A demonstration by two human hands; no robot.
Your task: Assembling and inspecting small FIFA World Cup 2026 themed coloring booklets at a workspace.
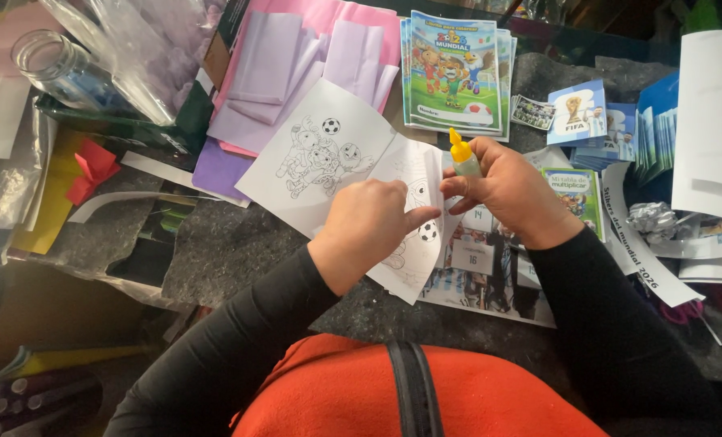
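Note:
My left hand (pixel 370 228) presses down on folded white colouring pages (pixel 328 150) printed with line drawings of cartoon animals and footballs, its index finger pointing right along the fold. My right hand (pixel 510 190) grips a small glue bottle (pixel 463 158) with a yellow nozzle, upright, just right of the fold. Both hands are over a dark stone worktop (pixel 231 243). A photo sheet of people in striped shirts (pixel 482 275) lies under the pages.
A stack of colourful colouring booklets (pixel 455 71) lies at the back. Pink and lilac tissue paper (pixel 296 57) is behind the pages. A glass jar (pixel 53 69) and plastic bags sit far left, small cards (pixel 578 113) and white sheets (pixel 713 121) on the right.

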